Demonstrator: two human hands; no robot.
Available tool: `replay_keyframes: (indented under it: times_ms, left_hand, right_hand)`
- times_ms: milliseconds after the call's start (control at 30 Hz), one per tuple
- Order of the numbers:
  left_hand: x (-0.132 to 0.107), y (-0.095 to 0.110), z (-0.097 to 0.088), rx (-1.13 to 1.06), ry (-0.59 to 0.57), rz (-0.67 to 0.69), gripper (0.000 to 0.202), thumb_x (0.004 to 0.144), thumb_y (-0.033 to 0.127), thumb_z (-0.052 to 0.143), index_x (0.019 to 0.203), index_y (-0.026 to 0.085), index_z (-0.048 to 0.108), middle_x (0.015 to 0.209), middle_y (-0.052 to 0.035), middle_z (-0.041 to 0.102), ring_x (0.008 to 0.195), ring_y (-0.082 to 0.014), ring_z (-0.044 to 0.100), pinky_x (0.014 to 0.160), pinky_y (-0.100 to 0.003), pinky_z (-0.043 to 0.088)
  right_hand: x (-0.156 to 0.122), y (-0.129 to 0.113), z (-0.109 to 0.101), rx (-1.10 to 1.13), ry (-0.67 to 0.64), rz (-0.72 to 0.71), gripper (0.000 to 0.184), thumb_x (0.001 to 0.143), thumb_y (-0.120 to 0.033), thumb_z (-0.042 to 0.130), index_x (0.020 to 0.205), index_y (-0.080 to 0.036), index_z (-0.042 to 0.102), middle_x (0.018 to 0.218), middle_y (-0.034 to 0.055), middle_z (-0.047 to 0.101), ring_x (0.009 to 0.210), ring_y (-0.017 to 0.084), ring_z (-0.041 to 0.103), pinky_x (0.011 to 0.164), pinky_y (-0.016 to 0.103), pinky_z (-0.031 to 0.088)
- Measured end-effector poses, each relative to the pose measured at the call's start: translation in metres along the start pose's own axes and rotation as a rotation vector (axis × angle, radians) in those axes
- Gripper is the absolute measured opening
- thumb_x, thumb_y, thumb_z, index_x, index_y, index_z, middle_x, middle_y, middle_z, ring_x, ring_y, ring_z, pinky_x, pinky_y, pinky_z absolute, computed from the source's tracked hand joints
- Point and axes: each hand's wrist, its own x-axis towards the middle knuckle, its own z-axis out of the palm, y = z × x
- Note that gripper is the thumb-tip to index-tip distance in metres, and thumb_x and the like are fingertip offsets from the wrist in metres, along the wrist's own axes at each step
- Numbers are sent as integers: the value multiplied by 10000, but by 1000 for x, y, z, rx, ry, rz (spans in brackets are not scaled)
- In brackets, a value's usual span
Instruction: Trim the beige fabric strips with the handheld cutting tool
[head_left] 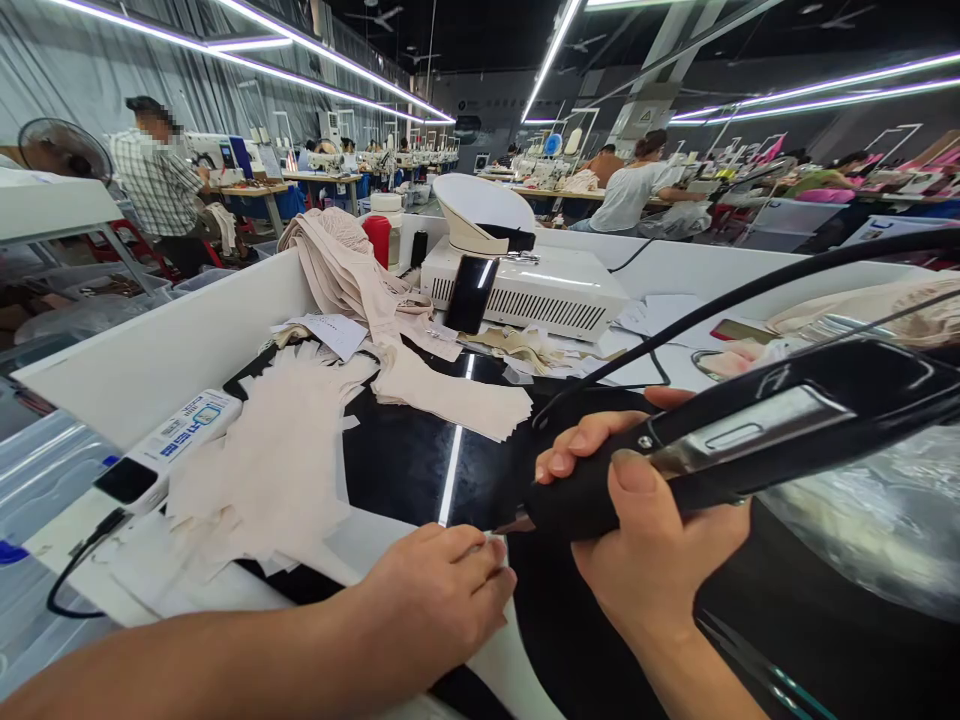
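Observation:
My right hand (pixel 660 550) is wrapped around a thick black corded hand tool (pixel 585 490) with a silver panel on its side. The tool's short metal tip (pixel 516 522) points left, close to the fingertips of my left hand. With fingers pinched together, my left hand (pixel 442 600) holds the edge of a pale fabric piece (pixel 517 665) over the glossy black tabletop (pixel 397 465). Whether the tip touches the fabric is hard to see. Left of my hands lies a pile of cream fabric pieces (pixel 262 460). Another cream piece (pixel 450 395) stretches across the black surface ahead.
A white vented machine (pixel 525 285) stands at the back with a phone (pixel 471 293) leaning on it. A white boxed device (pixel 176 445) sits on the left edge. Clear plastic bags (pixel 877 510) lie at right. A black cable (pixel 720 295) arches overhead. Co-workers sit beyond the white partition.

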Motion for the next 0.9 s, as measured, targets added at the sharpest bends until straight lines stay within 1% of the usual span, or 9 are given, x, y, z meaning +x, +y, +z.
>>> replay_keyframes:
  times_ms: [267,367,433,500,600,667,767,833,900]
  left_hand:
    - [2,1,-4,18,-5,0,217,1367,268,692,1394,128,856,1400,-116,940,1314,-207,867,971,-294,692]
    - [2,0,-5,-6,-7,-1,190,1353,254,712,1376,123,847,1386,-116,940,1267,-212,874,918,-313,690]
    - [2,-7,-6,-38,-20,-10,155,1339,247,734,1361,138,842,1405,-114,940,1249,-219,879,894,-330,692]
    - [1,-19,-8,-55,-18,-31,152,1344,263,732,1345,155,839,1441,-113,938,1273,-226,884,916,-337,702]
    - [0,-39,-12,-6,47,-62,189,1360,248,688,1314,152,844,1425,-119,947,1241,-239,905,941,-349,720]
    - [0,-47,-15,27,117,-77,206,1356,199,655,1316,138,848,1433,-133,947,1264,-260,909,1015,-378,738]
    - [2,-43,-19,-38,222,-51,225,1356,155,621,1366,137,844,1440,-125,945,1353,-263,888,1177,-394,721]
    - [3,-32,-21,-146,247,4,250,1377,182,595,1363,161,844,1353,-89,954,1298,-229,888,1198,-357,703]
    - [4,-21,-21,-246,228,70,284,1404,259,580,1329,182,843,1253,-59,949,1197,-207,887,1166,-329,699]
  right_hand:
    - [-4,3,2,-15,5,26,477,989,-525,1121,1261,-352,769,839,-65,738,575,202,640,516,361,617]
    - [-1,1,1,0,-3,23,476,971,-543,1140,1235,-345,797,834,-59,745,584,198,644,518,349,613]
    - [2,-4,-3,6,10,22,515,938,-537,1171,1267,-351,820,844,-56,761,592,211,675,519,362,634]
    - [4,-12,-8,-8,40,21,539,921,-516,1181,1310,-365,841,859,-50,777,599,235,712,524,398,670]
    - [6,-28,-18,-44,69,42,471,941,-482,1150,1308,-381,874,873,-37,789,622,256,736,530,428,690]
    - [6,-40,-25,-60,79,56,447,916,-469,1158,1264,-387,892,842,-38,779,611,262,728,503,429,678]
    - [1,-58,-35,-94,48,80,477,840,-469,1212,1205,-391,915,783,-42,771,579,277,725,470,445,680]
    - [-5,-66,-40,-102,13,111,493,832,-478,1234,1213,-398,931,784,-39,785,588,278,736,494,454,705]
    - [-12,-69,-42,-78,30,103,483,865,-490,1226,1246,-402,942,801,-38,790,597,266,731,504,436,705]
